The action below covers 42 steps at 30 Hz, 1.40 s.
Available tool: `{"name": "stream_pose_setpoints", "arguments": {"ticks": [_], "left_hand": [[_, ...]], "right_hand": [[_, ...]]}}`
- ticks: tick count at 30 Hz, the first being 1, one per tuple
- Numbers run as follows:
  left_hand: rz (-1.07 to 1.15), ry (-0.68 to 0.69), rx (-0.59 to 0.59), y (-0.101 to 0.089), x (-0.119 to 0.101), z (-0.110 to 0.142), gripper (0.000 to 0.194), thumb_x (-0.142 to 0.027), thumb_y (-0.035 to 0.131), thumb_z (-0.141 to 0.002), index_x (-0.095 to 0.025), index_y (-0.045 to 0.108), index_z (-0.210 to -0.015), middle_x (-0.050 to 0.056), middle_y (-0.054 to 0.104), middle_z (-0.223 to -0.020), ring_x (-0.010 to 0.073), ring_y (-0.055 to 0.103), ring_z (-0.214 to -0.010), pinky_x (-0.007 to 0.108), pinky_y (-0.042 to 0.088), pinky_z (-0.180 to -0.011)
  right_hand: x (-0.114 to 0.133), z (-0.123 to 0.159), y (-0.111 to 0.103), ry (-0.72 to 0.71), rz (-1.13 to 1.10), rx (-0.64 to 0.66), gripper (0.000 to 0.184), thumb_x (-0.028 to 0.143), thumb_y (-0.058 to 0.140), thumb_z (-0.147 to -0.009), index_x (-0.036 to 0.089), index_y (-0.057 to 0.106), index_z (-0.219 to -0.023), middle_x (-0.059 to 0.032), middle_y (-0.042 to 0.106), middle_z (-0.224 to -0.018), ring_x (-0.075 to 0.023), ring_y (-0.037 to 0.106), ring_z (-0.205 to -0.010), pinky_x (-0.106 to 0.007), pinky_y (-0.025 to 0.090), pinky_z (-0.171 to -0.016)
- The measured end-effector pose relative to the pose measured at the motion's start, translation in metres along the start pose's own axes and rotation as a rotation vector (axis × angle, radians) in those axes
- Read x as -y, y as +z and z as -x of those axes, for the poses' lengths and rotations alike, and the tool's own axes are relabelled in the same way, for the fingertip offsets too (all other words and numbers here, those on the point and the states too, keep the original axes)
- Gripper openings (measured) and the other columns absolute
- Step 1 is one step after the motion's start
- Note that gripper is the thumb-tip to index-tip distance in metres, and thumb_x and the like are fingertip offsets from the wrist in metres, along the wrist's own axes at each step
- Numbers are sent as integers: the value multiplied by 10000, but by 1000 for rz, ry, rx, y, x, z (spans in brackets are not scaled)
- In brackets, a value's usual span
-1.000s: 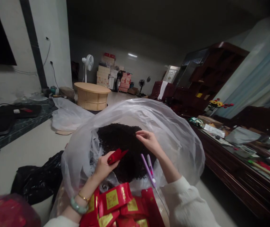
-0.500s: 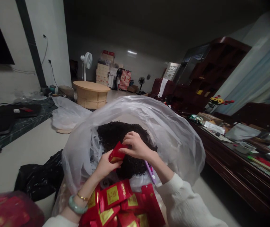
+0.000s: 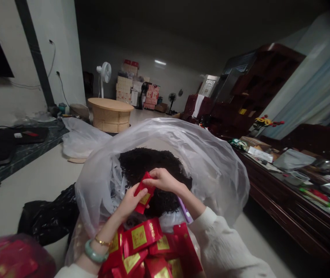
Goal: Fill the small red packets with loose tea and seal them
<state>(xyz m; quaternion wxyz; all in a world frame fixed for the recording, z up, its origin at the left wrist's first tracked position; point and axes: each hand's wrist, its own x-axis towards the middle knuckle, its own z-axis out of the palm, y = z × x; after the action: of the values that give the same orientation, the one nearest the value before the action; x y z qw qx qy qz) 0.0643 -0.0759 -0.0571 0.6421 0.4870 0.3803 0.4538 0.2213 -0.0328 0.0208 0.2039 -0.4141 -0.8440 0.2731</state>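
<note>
A small red packet with a gold label is held above a heap of dark, shredded dry leaves. My left hand grips its lower side, thumb across the front. At its upper edge my right hand pinches with fingers closed. The leaves lie inside a large clear plastic bag with its mouth spread wide. Close to me, several red packets with gold labels are piled below my wrists. A purple handle sticks out beside my right forearm.
A black plastic bag and a clear bag of red packets lie at left. A round wooden table stands beyond. Along the right runs a dark wooden table covered with clutter.
The packet has turned more upright, showing more of its gold label. My right hand has dropped slightly toward its top edge, while my left hand keeps its grip.
</note>
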Motion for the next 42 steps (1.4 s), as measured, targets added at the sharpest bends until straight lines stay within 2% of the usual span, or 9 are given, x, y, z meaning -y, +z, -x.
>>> {"name": "stream_pose_setpoints", "arguments": {"ticks": [4,10,13,17,21,25,31,38,42], "left_hand": [[103,-29,-13,1,-1,2,680,-649,632,-680,-148,520,-1126,80,731,-788,154,632,-464,230,456,-416],[106,-24,2,5,-4,4,664,-648,632,-682,-150,531,-1110,88,735,-801,146,634,-461,228,468,-435],[100,-22,1,4,-1,4,671,-631,651,-677,-152,522,-1129,95,734,-836,150,645,-482,223,465,-435],[94,-32,-10,5,4,2,724,-619,681,-656,-146,511,-1177,93,732,-854,177,668,-548,266,513,-502],[55,-29,19,8,5,1,712,-608,720,-613,-152,546,-1131,78,728,-872,207,682,-602,313,545,-573],[56,-64,35,7,5,0,672,-631,713,-603,-153,567,-1052,61,725,-838,221,689,-604,332,548,-601],[14,28,-82,4,2,-4,607,-619,712,-598,-138,647,-963,73,737,-912,242,686,-822,314,531,-734],[39,62,-116,5,3,-6,552,-602,664,-652,-131,664,-942,86,740,-932,258,683,-870,330,528,-767],[-22,20,-2,7,-2,-8,539,-505,762,-585,-142,635,-963,82,742,-890,246,703,-762,340,543,-721]], "right_hand": [[6,2,-5,2,114,-226,173,267,689,-777,148,675,-652,6,617,-632,-112,515,-650,-212,364,-627],[5,2,-5,65,-24,-43,232,235,555,-859,123,653,-682,27,554,-587,-78,445,-545,-193,322,-513],[2,6,-2,40,-69,-111,121,231,601,-824,136,661,-869,25,582,-675,-93,495,-604,-200,384,-571],[5,9,2,-49,55,-340,435,340,684,-781,175,565,-1165,-26,584,-903,-126,537,-747,-241,436,-679],[10,6,6,-4,263,-281,306,473,623,-828,170,664,-841,-3,564,-764,-104,496,-660,-216,359,-604],[6,-2,11,29,321,-265,406,457,661,-807,147,578,-558,37,477,-560,-73,386,-536,-218,242,-513],[-3,-3,15,-29,287,-295,445,442,652,-820,145,538,-509,46,474,-522,-60,357,-507,-213,222,-499],[-2,-2,14,-36,340,-282,475,456,606,-853,152,521,-498,45,466,-500,-63,337,-499,-219,215,-498],[1,-2,23,-31,349,-269,454,452,594,-863,165,543,-515,30,506,-521,-77,394,-512,-229,239,-509]]}}
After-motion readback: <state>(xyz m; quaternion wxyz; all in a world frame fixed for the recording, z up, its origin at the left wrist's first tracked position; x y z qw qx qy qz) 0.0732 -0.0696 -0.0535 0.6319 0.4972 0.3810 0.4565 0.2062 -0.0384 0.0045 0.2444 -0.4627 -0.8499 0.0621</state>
